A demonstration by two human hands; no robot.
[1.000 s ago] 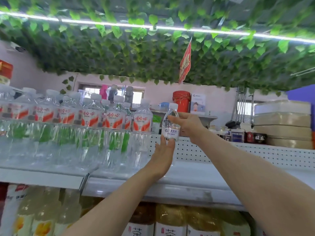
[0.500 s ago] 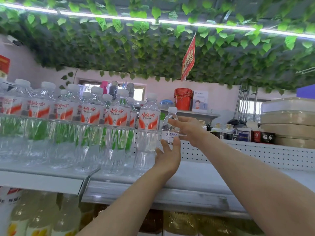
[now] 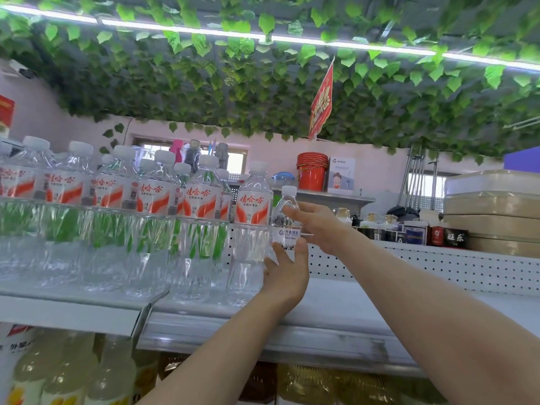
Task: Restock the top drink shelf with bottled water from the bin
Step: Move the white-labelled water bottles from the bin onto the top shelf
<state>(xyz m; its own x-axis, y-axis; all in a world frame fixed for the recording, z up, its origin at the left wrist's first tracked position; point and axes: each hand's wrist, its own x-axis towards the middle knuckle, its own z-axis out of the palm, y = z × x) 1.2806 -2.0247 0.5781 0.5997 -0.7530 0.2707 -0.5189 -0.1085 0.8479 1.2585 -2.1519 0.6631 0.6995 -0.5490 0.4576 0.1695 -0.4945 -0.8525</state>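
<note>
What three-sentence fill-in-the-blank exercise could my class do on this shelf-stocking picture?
1. The small bottle being held up at the top shelf has a ____ cap.
2. It is held just to the ____ of the row of red-labelled bottles.
3. The flag hanging from the leafy ceiling is ____.

Missing words: white; right; red.
</note>
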